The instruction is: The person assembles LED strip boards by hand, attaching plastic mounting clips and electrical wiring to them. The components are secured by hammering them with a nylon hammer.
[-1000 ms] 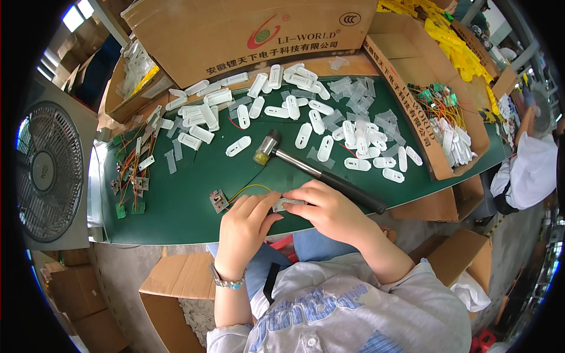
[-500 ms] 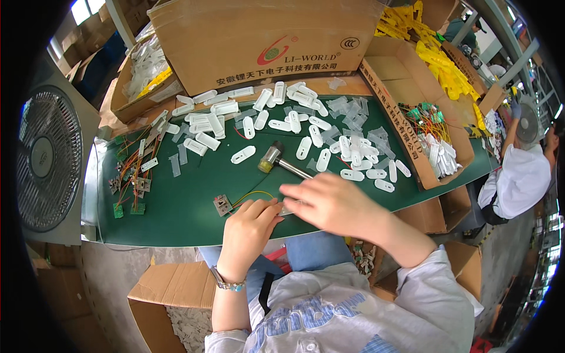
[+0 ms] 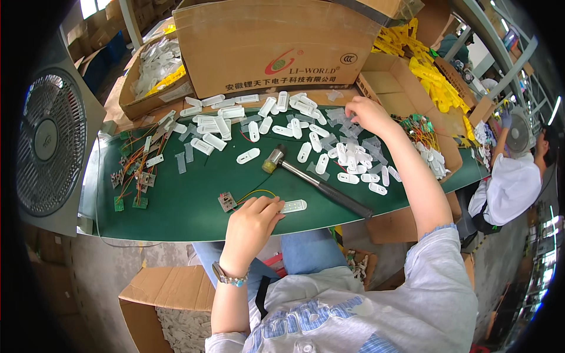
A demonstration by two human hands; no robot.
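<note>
Near the front edge of the green table, my left hand (image 3: 250, 226) has its fingers closed on one end of a narrow white plastic casing (image 3: 295, 206). A small square circuit board (image 3: 227, 202) lies just left of those fingers, with a yellow wire (image 3: 257, 192) running toward them. At the far right, my right hand (image 3: 371, 115) reaches down with bent fingers among clear plastic pieces (image 3: 336, 116); what it pinches, if anything, is hidden. Between the hands rests a hammer (image 3: 323, 189) with a metal shaft, dark grip and yellowish face.
Several white casings (image 3: 215, 126) lie scattered across the table's back. Wired circuit boards (image 3: 144, 179) are heaped at left beside a fan (image 3: 47, 140). A large carton (image 3: 265, 53) stands behind; an open carton (image 3: 453, 141) at right contains wired boards and white parts.
My right hand has left the casing beside my left hand and moved far and right to the clear pieces. The casing and the hammer's handle are now uncovered. My left hand keeps its hold.
</note>
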